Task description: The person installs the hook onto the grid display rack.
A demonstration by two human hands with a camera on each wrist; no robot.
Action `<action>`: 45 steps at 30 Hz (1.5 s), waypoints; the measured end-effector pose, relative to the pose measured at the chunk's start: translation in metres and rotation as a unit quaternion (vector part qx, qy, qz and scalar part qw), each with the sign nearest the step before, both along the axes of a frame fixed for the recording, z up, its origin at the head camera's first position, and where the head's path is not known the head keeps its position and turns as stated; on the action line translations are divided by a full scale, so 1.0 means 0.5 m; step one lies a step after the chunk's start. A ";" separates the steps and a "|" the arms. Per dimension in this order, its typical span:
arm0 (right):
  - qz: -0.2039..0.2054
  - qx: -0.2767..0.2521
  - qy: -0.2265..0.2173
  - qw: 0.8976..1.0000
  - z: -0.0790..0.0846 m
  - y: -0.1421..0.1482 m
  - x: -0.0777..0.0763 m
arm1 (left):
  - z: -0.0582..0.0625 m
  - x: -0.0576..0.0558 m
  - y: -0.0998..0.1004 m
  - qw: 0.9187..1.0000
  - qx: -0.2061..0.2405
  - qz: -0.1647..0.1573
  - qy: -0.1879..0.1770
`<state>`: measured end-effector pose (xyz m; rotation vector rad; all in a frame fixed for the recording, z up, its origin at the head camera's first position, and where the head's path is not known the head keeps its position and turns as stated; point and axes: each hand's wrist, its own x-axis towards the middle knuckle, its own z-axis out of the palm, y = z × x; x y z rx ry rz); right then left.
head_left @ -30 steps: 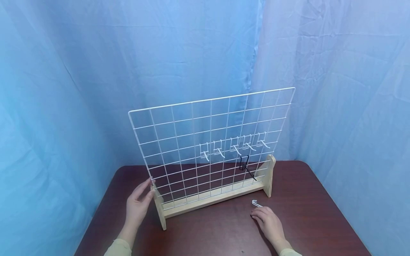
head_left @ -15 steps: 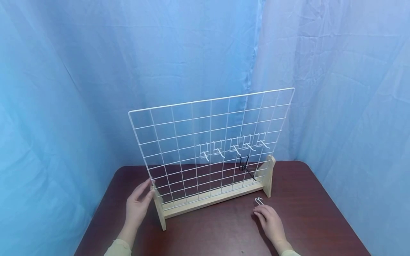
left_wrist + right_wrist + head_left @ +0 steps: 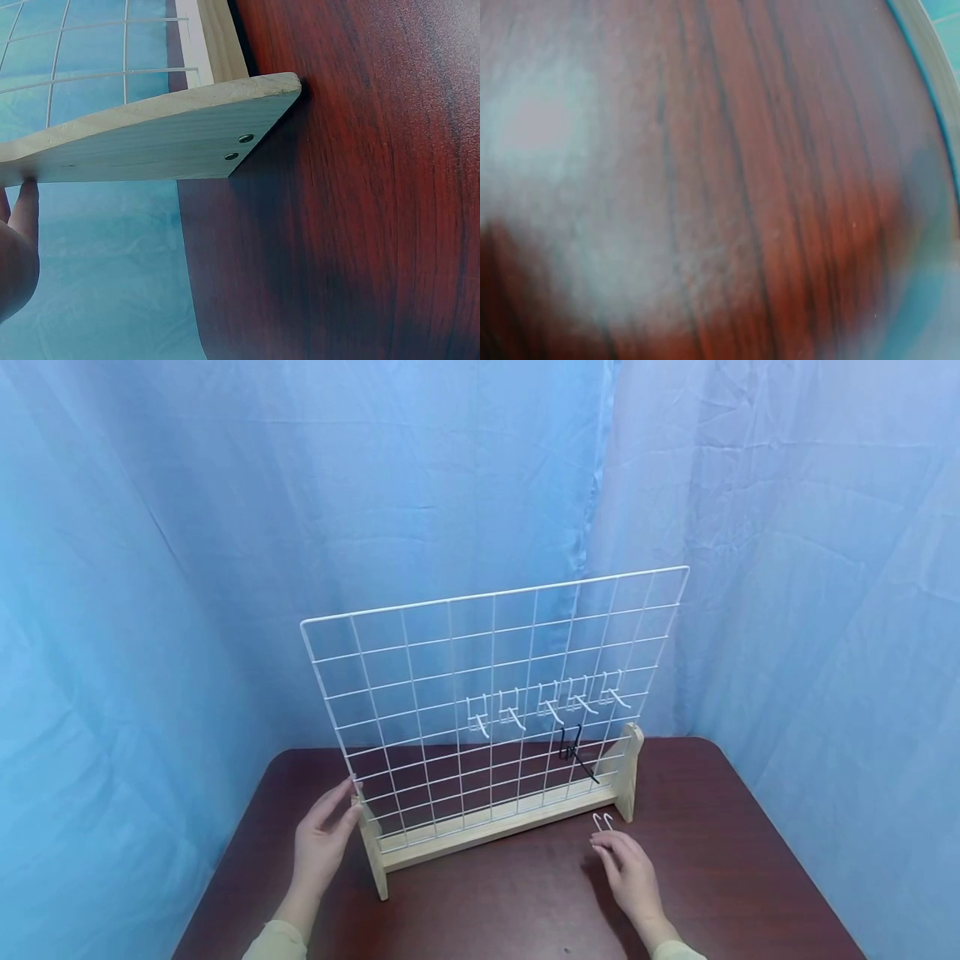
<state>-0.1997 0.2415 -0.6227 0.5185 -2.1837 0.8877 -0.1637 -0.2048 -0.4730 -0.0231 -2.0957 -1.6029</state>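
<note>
A white wire grid panel (image 3: 442, 693) stands tilted in a pale wooden base (image 3: 495, 827). On the panel hang several white hooks (image 3: 551, 706) in a row, with one black hook (image 3: 573, 752) below them. The left hand (image 3: 322, 839) holds the rack's left edge, fingers and thumb at the top of the wooden end piece (image 3: 371, 847). In the left wrist view its fingers touch that end piece (image 3: 172, 135). Over the table before the base's right end, the right hand (image 3: 630, 868) pinches a white wire hook (image 3: 602, 821), its two bent tips pointing up; the rest is hidden by fingers.
The rack stands on a dark red-brown wood-grain table (image 3: 487, 910). Blue curtains (image 3: 450, 485) hang behind and at both sides. The right wrist view shows mainly glossy tabletop (image 3: 727, 187), partly blurred.
The right hand has turned the white hook so that both bent tips now point up, side by side, and has risen slightly towards the rack. The left hand stays put.
</note>
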 end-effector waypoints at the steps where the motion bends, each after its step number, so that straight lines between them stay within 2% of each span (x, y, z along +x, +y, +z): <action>1: -0.003 -0.001 0.002 1.000 0.003 -0.002 0.000 | 0.000 0.000 0.000 1.000 0.001 0.000 0.000; 8: -0.009 -0.027 -0.003 1.000 0.012 -0.013 -0.001 | 0.000 0.000 0.002 1.000 -0.007 0.002 -0.006; 12: 0.010 -0.078 -0.005 0.997 0.023 -0.024 -0.008 | 0.001 0.000 0.001 1.000 -0.010 0.004 -0.009; 14: 0.024 -0.104 0.010 0.994 0.034 -0.036 -0.013 | 0.001 0.000 0.001 1.000 -0.011 0.003 -0.009; 19: 0.067 -0.156 0.054 0.984 0.087 -0.081 -0.016 | 0.002 0.001 0.000 1.000 -0.012 0.002 -0.012; 25: 0.117 -0.201 0.060 0.971 0.163 -0.141 -0.004 | 0.003 0.002 0.000 1.000 -0.014 0.004 -0.018; 31: 0.173 -0.242 0.053 0.953 0.189 -0.179 -0.022 | 0.004 0.003 0.001 1.000 -0.007 0.005 -0.021; 35: 0.195 -0.268 0.039 0.943 0.232 -0.201 -0.028 | 0.004 0.003 0.002 1.000 -0.008 0.004 -0.020; 40: 0.197 -0.276 0.048 0.939 0.278 -0.220 -0.040 | 0.004 0.003 0.002 1.000 -0.005 0.000 -0.011; 45: 0.207 -0.302 0.046 0.929 0.278 -0.224 -0.071 | 0.004 0.004 0.003 1.000 -0.011 0.004 -0.011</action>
